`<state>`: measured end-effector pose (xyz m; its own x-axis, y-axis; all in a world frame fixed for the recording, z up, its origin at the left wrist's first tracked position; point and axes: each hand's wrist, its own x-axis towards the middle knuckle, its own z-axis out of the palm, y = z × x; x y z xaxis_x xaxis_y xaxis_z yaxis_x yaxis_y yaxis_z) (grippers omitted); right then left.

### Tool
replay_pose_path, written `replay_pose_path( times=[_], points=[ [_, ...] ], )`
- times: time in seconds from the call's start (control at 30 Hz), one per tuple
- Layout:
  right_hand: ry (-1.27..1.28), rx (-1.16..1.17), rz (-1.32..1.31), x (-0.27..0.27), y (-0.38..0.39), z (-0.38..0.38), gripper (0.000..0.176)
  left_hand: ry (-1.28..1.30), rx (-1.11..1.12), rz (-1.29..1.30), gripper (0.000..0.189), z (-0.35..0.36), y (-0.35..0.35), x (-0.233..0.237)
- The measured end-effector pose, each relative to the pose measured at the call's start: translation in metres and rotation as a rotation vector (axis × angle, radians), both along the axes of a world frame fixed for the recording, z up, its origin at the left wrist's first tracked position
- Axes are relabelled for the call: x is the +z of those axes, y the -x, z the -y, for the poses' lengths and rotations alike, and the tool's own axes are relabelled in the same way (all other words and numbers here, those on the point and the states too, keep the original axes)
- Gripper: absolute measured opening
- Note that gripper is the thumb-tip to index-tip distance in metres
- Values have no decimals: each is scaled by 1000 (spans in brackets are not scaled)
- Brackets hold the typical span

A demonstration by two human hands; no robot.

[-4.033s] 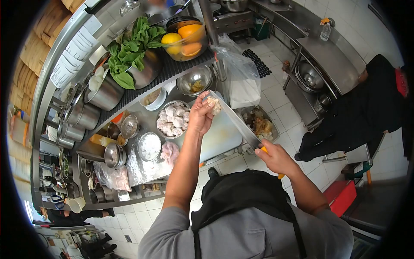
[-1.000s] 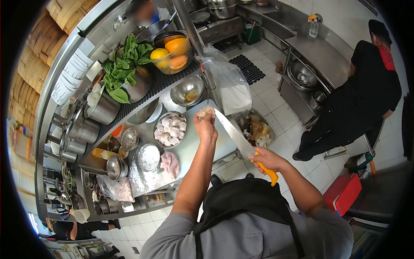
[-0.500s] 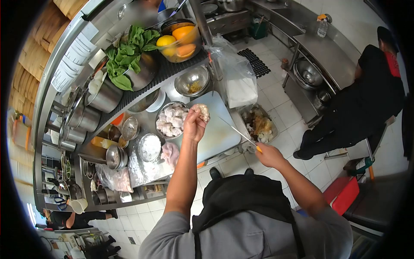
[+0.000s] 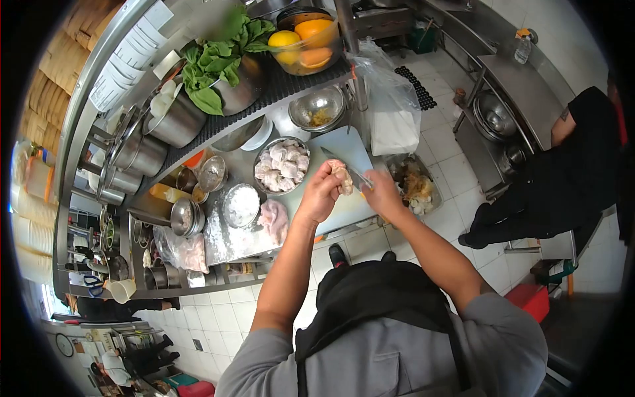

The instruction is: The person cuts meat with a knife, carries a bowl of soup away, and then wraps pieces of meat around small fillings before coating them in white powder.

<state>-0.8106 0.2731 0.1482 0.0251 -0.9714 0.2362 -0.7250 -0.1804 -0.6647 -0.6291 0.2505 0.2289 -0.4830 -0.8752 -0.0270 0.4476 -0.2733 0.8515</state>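
My left hand [image 4: 320, 193] is closed around a piece of raw chicken [image 4: 342, 180], held up over the pale cutting board [image 4: 344, 218]. Close beside it, my right hand [image 4: 383, 194] grips a knife [image 4: 359, 176] with a yellow handle. The blade points up and left and passes behind the chicken, which hides part of it. Left of the board stands a metal bowl of pale meat pieces [image 4: 283, 165]. Below that are a bowl of white flour [image 4: 241, 205] and a limp pink piece [image 4: 273, 220] on the floury counter.
A tub of scraps [image 4: 418, 188] stands right of the board, below a hanging plastic bag [image 4: 395, 129]. Overhead, a shelf carries leafy greens [image 4: 215, 73], a bowl of citrus [image 4: 307, 43] and steel pots [image 4: 175, 122]. A person in black [image 4: 555, 178] stands at the right.
My right hand has brought the knife left and up to the chicken. The left hand has shifted slightly right, still holding the piece. The whole view has moved a little.
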Motion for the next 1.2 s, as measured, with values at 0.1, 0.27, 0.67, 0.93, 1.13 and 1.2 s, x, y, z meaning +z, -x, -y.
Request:
replay_pose_path(
  times=[0.1, 0.27, 0.67, 0.93, 1.13, 1.2],
  points=[
    [145, 142, 469, 75, 15, -8, 22, 40, 57, 196, 22, -5, 9, 16],
    [296, 298, 305, 127, 37, -22, 15, 149, 45, 274, 25, -5, 24, 21],
    [372, 246, 19, 136, 59, -28, 9, 387, -63, 368, 24, 2, 44, 19],
    [429, 278, -145, 138, 61, -29, 10, 497, -39, 589, 24, -6, 46, 34],
    [394, 298, -149, 127, 59, -23, 9, 572, -96, 744, 23, -7, 41, 41],
    [357, 292, -82, 124, 59, -19, 8, 545, -117, 714, 23, -6, 41, 37]
  ],
)
